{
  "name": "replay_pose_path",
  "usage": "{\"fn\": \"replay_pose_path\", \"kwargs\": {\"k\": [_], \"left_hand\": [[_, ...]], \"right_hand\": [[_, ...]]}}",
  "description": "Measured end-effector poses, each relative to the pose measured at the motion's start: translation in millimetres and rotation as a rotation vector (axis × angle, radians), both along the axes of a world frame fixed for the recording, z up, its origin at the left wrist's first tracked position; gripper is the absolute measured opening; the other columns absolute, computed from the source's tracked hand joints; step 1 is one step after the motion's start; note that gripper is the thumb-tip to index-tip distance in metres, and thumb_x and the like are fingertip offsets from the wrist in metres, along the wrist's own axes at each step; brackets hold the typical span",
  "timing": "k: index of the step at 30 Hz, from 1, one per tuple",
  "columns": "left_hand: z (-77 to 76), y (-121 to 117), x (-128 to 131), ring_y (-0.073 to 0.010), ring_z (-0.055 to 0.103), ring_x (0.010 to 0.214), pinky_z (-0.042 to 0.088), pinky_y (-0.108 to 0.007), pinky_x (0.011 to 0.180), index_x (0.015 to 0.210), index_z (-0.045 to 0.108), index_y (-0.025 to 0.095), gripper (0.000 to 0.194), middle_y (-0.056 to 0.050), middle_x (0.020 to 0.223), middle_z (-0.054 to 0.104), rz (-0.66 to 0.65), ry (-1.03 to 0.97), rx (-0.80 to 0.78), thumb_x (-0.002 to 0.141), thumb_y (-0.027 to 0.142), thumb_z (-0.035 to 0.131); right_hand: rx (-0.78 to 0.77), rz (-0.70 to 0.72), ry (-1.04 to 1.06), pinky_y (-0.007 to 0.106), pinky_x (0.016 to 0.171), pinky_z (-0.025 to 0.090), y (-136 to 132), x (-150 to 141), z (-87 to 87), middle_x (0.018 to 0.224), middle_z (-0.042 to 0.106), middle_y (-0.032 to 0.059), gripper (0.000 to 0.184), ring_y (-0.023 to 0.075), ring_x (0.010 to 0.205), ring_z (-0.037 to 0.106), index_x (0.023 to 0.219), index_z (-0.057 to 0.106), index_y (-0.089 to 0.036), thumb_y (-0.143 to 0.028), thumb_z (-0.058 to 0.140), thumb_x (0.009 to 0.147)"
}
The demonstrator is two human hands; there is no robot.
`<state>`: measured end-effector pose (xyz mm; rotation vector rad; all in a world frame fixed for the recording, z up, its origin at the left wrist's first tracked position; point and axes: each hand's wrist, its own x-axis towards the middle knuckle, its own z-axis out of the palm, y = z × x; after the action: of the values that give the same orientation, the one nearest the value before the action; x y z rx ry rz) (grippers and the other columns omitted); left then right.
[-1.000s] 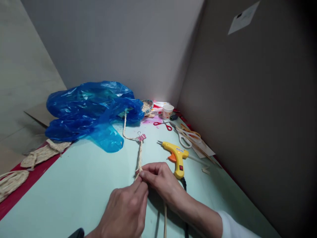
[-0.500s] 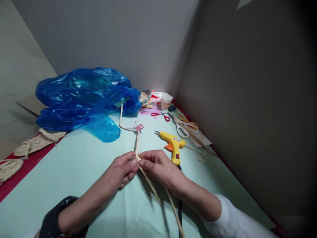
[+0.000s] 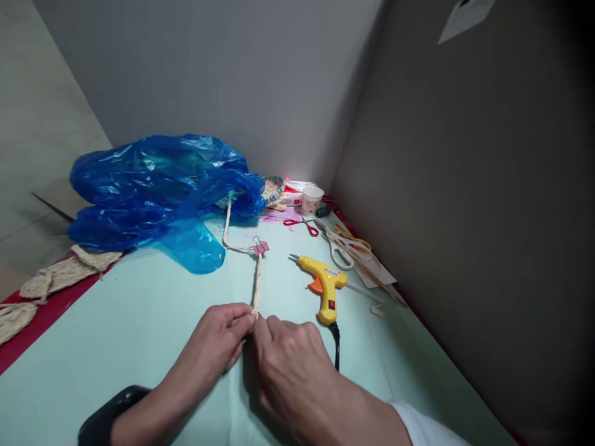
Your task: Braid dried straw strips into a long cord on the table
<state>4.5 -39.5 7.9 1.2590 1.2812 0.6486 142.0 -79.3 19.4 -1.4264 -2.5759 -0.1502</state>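
left hand (image 3: 214, 337) pinching braid (image 3: 258, 282) mid table (image 3: 153, 322), right hand (image 3: 292, 365) at near end, can't tell grip, glue gun (image 3: 328, 292) rightward, label (image 3: 331, 272) unreadable, bag (image 3: 158, 186) far left corner, cup (image 3: 312, 202) far right corner

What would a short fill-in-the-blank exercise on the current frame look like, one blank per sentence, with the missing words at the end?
1. Pinched by the left hand, the braided cord runs up to a ____ binder clip.
2. The glue gun has a yellow body and an ____ trigger.
3. Of the two hands, the one nearer the glue gun is the ____ one.
4. The large plastic bag at the back of the table is ____ in colour.

Missing words: pink; orange; right; blue.
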Motion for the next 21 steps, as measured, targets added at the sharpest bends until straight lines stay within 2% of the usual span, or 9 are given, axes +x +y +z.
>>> {"fn": "replay_pose_path", "kwargs": {"k": [2, 7, 9, 11, 14, 16, 18, 21], "left_hand": [[1.4, -0.2, -1.4, -0.0092, 0.035, 0.044, 0.027, -0.023, 0.049, 0.066, 0.062, 0.015, 0.026, 0.006, 0.044, 0.043, -0.038, -0.053, -0.024, 0.079, 0.037, 0.056], [-1.2, 2.4, -6.1, -0.0093, 0.043, 0.053, 0.030, -0.022, 0.052, 0.076, 0.067, 0.013, 0.028, 0.000, 0.064, 0.060, -0.048, -0.163, -0.082, 0.078, 0.041, 0.061], [-4.0, 4.1, -6.8, -0.0113, 0.048, 0.059, 0.034, -0.022, 0.056, 0.072, 0.066, 0.012, 0.028, -0.001, 0.064, 0.060, -0.047, -0.173, -0.050, 0.075, 0.039, 0.065], [-5.7, 5.2, -6.6, -0.0113, 0.046, 0.057, 0.033, -0.022, 0.054, 0.068, 0.064, 0.012, 0.026, 0.001, 0.059, 0.056, -0.026, -0.176, -0.046, 0.072, 0.037, 0.066], [-4.4, 4.9, -5.5, -0.0106, 0.046, 0.052, 0.032, -0.021, 0.050, 0.066, 0.060, 0.013, 0.025, 0.002, 0.056, 0.054, -0.015, -0.219, -0.085, 0.075, 0.036, 0.060], [-1.7, 3.5, -4.5, -0.0102, 0.046, 0.047, 0.032, -0.021, 0.048, 0.063, 0.058, 0.014, 0.025, 0.002, 0.052, 0.054, -0.021, -0.232, -0.081, 0.076, 0.035, 0.057], [0.9, 1.2, -3.3, -0.0090, 0.044, 0.042, 0.031, -0.021, 0.045, 0.063, 0.058, 0.014, 0.024, 0.001, 0.049, 0.055, -0.001, -0.215, -0.054, 0.076, 0.034, 0.056], [1.8, -1.4, -2.4, -0.0088, 0.044, 0.037, 0.030, -0.021, 0.040, 0.067, 0.058, 0.014, 0.018, -0.001, 0.053, 0.061, 0.019, -0.209, -0.044, 0.073, 0.029, 0.051]], "right_hand": [[0.055, 0.068, -0.032, 0.032, 0.040, 0.024, -2.9, -4.0, -5.6, 0.073, 0.060, 0.0071, 0.022, 0.0217, 0.056, 0.057, 0.091, 0.058, -0.010, -0.021, 0.059, 0.073], [0.213, 0.184, -0.119, 0.032, 0.036, 0.032, -4.3, -9.2, -17.2, 0.074, 0.060, 0.0093, 0.025, 0.0239, 0.058, 0.058, 0.098, 0.057, -0.003, -0.012, 0.056, 0.074], [0.136, 0.227, -0.124, 0.031, 0.038, 0.033, -4.4, -7.6, -16.6, 0.078, 0.061, 0.0104, 0.031, 0.0241, 0.062, 0.059, 0.103, 0.056, -0.002, -0.017, 0.058, 0.075], [-0.009, 0.240, -0.082, 0.030, 0.041, 0.032, -3.5, -3.7, -10.8, 0.080, 0.063, 0.0100, 0.035, 0.0222, 0.062, 0.059, 0.105, 0.055, -0.004, -0.023, 0.059, 0.076], [-0.188, 0.119, 0.081, 0.028, 0.050, 0.031, 7.7, 6.4, 8.8, 0.078, 0.065, 0.0059, 0.020, 0.0163, 0.060, 0.058, 0.096, 0.058, -0.014, -0.028, 0.045, 0.089], [-0.213, -0.035, 0.147, 0.026, 0.054, 0.029, 27.5, 16.2, 27.0, 0.073, 0.065, 0.0037, 0.029, 0.0138, 0.060, 0.057, 0.083, 0.058, -0.018, -0.032, 0.036, 0.095], [-0.131, -0.181, 0.113, 0.027, 0.055, 0.026, 57.2, 26.8, 45.3, 0.075, 0.066, 0.0057, 0.029, 0.0155, 0.064, 0.058, 0.081, 0.059, -0.017, -0.032, 0.038, 0.095], [-0.040, -0.256, 0.037, 0.027, 0.057, 0.025, 106.8, 35.3, 62.8, 0.087, 0.067, 0.0107, 0.019, 0.0193, 0.076, 0.059, 0.094, 0.059, -0.015, -0.029, 0.045, 0.092]]}}
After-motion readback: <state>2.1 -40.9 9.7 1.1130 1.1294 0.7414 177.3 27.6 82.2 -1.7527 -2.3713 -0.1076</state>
